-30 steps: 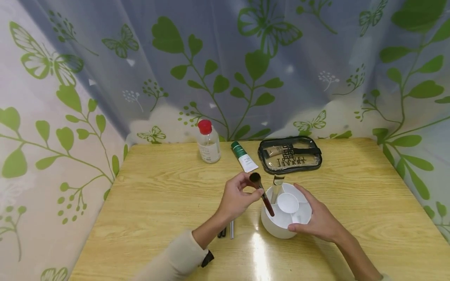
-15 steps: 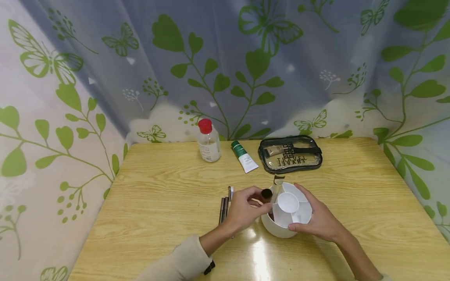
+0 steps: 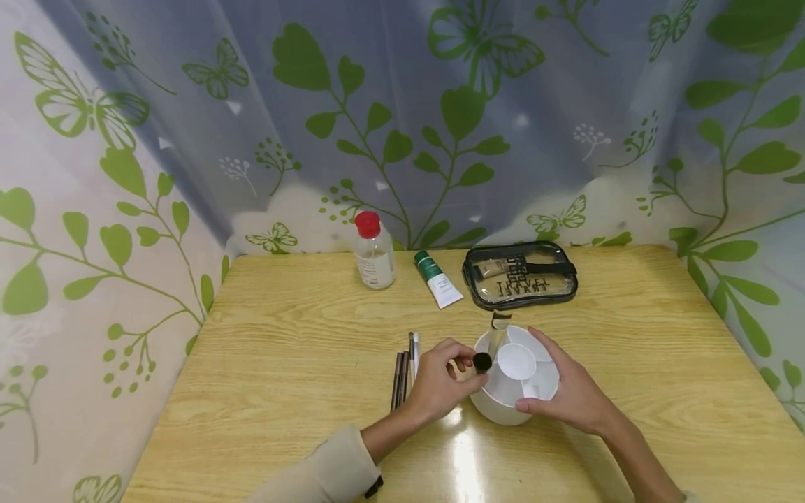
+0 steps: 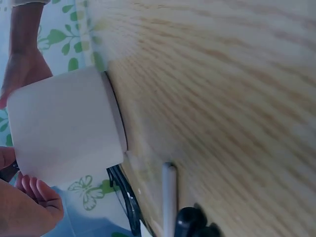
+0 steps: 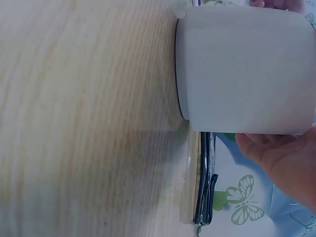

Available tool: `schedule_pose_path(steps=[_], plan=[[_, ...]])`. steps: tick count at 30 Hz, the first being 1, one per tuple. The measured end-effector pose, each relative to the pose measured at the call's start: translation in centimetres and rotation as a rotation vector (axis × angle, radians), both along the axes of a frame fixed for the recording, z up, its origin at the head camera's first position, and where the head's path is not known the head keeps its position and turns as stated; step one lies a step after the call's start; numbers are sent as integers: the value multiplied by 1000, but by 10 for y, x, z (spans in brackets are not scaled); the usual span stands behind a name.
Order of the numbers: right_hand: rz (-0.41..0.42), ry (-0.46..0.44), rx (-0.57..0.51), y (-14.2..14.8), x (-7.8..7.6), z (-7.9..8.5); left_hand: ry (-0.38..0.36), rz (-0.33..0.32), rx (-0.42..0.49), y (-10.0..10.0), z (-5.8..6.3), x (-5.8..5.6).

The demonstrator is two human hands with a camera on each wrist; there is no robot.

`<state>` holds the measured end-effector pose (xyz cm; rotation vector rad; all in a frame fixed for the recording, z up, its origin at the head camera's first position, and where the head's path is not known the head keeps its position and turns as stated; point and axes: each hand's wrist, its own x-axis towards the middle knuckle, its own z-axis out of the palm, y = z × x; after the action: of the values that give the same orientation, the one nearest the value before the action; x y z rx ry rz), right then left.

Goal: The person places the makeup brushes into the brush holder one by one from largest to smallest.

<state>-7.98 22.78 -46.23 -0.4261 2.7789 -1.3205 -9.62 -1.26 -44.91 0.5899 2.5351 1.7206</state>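
My left hand pinches a makeup brush at the left rim of a round white divided organizer. The dark bristles point up; the handle is hidden below them. On the organizer's right side, my right hand grips the wall, thumb in front and fingers behind. A clear tube with a dark end stands upright in the back left compartment. Seen side-on in the left wrist view, the organizer has my left fingers at its top edge. The right wrist view shows my right hand against the wall.
Several slim pencils and brushes lie left of the organizer, partly behind my left arm. Along the back are a red-capped bottle, a green and white tube and a clear black-edged travel pouch. A patterned curtain hangs behind.
The left hand has brought the brush down and right, from tilted above the organizer to more upright at its left compartment. The right hand has kept its grip.
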Motion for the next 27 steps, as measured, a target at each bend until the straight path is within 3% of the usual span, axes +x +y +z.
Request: schedule_pose_path(steps=[7,12,15,21,27], plan=[[-12,25,34,0,4,-1,-56,-53,7,-10,-1,-1],[10,19,27,4,6,2,-75,-165,36,-26,3,-7],[19,26,36,7,9,4,-74,-215,46,-40,-1,-15],[3,44,85,12,14,6,-115,-143,-8,-66,-14,-31],[-1,29,32,17,17,9,-111,-55,-115,-82,-19,-43]])
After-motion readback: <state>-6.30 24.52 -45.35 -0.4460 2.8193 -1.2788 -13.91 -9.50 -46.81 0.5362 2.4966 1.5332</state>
